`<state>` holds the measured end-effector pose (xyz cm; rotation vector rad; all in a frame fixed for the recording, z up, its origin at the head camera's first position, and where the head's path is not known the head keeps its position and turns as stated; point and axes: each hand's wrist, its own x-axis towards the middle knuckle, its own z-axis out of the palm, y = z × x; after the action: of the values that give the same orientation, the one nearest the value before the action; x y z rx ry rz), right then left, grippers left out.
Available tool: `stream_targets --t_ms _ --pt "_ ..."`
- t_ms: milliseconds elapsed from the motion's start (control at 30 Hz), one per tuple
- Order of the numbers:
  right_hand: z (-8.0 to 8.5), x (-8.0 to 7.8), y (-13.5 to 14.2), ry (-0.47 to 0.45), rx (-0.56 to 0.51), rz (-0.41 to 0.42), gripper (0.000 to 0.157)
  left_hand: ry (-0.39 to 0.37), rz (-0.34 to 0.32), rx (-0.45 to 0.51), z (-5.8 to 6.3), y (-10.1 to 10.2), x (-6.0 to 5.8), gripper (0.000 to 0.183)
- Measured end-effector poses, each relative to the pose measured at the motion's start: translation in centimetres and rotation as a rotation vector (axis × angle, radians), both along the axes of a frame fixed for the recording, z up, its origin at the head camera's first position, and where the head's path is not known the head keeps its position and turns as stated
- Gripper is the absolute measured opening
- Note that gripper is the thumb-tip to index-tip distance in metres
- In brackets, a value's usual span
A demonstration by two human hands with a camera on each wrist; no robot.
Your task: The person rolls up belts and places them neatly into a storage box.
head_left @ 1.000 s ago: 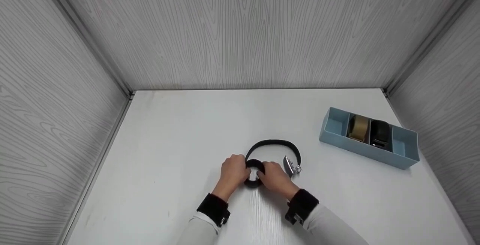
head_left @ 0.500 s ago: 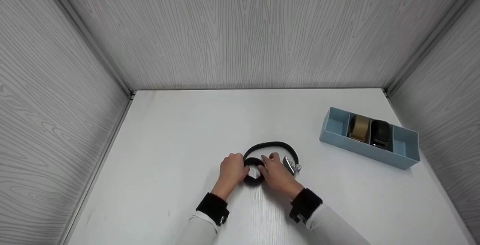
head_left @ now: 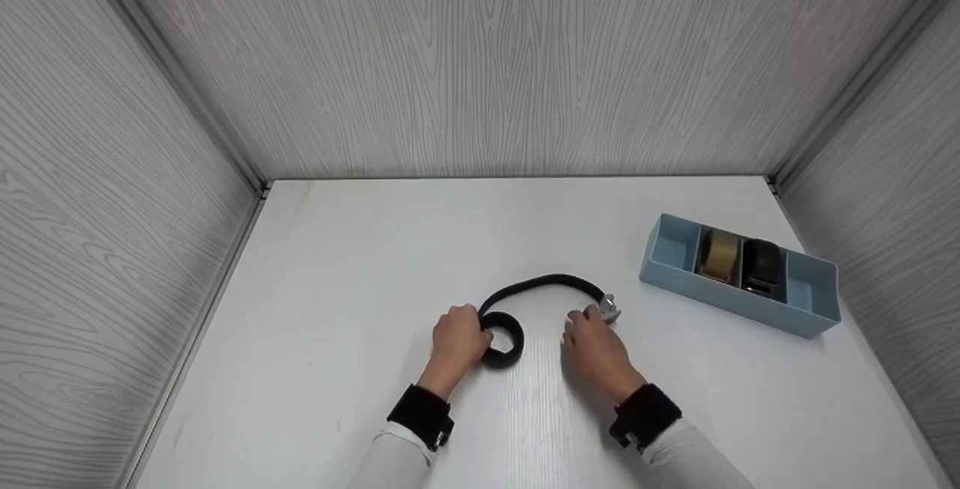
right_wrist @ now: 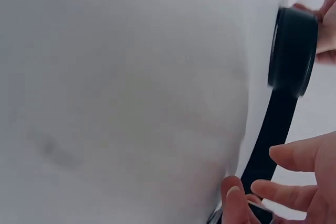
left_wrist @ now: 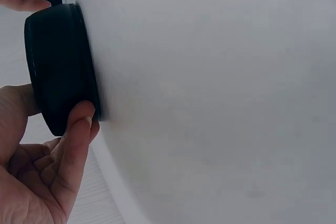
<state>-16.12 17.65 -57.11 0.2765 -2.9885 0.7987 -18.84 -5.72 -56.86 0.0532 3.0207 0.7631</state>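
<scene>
A black belt lies on the white table, partly rolled into a coil (head_left: 514,354). From the coil, its loose strap (head_left: 551,280) arcs away to a silver buckle (head_left: 610,309) on the right. My left hand (head_left: 457,343) grips the coil's left side, thumb inside the ring and fingers on the outer face, as the left wrist view shows. My right hand (head_left: 598,350) is at the buckle end, fingers bent around it. In the right wrist view, fingertips (right_wrist: 233,195) lie on either side of the strap's end, and the buckle is partly hidden by them.
A blue divided box (head_left: 739,309) stands at the right of the table. Two of its compartments hold a tan coil (head_left: 720,255) and a black coil (head_left: 763,264), which look like rolled belts. Grey wood-grain panels (head_left: 495,69) enclose the table at the back and sides.
My right hand has left the coil and moved right to the buckle. The buckle has shifted right and away, flattening the strap's arc. My left hand and the coil have shifted slightly left.
</scene>
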Motion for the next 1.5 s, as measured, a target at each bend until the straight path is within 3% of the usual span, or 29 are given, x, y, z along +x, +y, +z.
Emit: stream_targets --t_ms 233,433,633,700,900,1267,1367,1500 --pt "0.3 -1.1 2.1 -0.016 -0.014 -0.067 0.026 -0.022 0.022 0.01 0.0 -0.1 0.2 0.013" --pt "1.3 -1.0 1.0 -0.003 0.014 -0.119 0.029 -0.02 0.035 0.03 0.0 0.2 0.5 0.012" --pt "1.6 -0.6 -3.1 -0.176 -0.171 0.007 0.04 -0.013 0.051 0.072 0.0 0.8 0.7 0.012" --pt "1.5 -0.7 -4.3 -0.207 -0.214 0.063 0.038 -0.008 0.045 0.087 0.0 1.0 0.8 0.012" --pt "0.8 -1.6 -6.4 -0.087 -0.189 0.148 0.006 0.026 0.01 0.063 -0.3 1.1 0.6 0.015" --pt "1.2 -2.2 -6.4 -0.129 -0.091 0.273 0.029 0.024 -0.141 -0.055 -0.2 0.1 0.0 0.021" --pt "1.0 -2.2 -6.3 -0.117 -0.094 0.271 0.028 0.032 -0.158 -0.072 -0.2 0.2 0.1 0.02" --pt "0.7 -1.7 -6.2 -0.145 -0.146 0.162 0.024 0.047 -0.116 -0.058 -0.2 0.4 0.2 0.017"
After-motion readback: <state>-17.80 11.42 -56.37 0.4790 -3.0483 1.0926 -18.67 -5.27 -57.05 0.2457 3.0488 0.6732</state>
